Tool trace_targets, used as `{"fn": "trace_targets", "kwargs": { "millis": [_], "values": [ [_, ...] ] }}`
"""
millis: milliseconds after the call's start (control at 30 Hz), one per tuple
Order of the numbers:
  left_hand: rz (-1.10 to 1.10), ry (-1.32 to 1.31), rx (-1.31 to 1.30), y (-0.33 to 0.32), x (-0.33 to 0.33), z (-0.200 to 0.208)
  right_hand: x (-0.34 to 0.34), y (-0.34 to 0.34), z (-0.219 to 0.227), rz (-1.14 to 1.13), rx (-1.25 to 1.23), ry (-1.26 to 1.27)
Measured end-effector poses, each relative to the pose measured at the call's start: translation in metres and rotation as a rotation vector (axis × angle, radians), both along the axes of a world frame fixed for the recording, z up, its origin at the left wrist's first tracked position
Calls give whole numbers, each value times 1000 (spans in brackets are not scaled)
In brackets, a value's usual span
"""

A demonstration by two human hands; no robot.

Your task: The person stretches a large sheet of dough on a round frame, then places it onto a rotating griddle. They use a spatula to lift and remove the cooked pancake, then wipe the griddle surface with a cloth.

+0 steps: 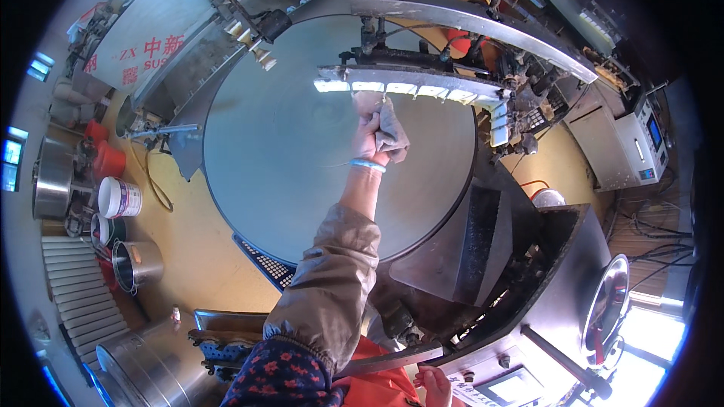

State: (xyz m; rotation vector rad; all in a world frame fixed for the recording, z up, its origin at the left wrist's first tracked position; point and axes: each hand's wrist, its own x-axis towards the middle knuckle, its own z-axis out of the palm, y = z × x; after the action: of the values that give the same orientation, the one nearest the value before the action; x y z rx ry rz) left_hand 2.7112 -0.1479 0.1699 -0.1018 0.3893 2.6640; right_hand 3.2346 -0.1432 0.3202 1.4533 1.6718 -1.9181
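My left hand (368,136) reaches forward over a large round grey metal plate (279,188). It is closed on a crumpled grey-brown cloth (391,136), held just below a row of white blocks (407,89) along a metal bar. Part of the cloth's far end lies under the bar's edge. A brown sleeve covers the forearm, and a pale blue band circles the wrist. My right hand (434,386) is low, close to the lower edge, beside the machine's control panel (513,388). Its fingers look curled, with nothing visible in them.
A heavy metal arm (483,22) spans the far side. At left stand a white bucket (119,197), a steel pot (137,265) and red containers (109,158). A dark metal trough (483,241) borders the plate at right. A control box (641,136) stands beyond.
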Motion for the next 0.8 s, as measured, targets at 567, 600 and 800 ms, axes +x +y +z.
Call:
{"fn": "trace_targets", "kwargs": {
  "millis": [567, 600, 800],
  "values": [
    [62, -62, -267, 7, -3, 7, 9, 6, -5, 36, -14, 52],
    [47, -46, -261, 4, -2, 8, 9, 6, -4, 24, -25, 59],
    [40, -112, -276, 1, -5, 12, 7, 5, -6, 12, -55, 80]
  ]
}}
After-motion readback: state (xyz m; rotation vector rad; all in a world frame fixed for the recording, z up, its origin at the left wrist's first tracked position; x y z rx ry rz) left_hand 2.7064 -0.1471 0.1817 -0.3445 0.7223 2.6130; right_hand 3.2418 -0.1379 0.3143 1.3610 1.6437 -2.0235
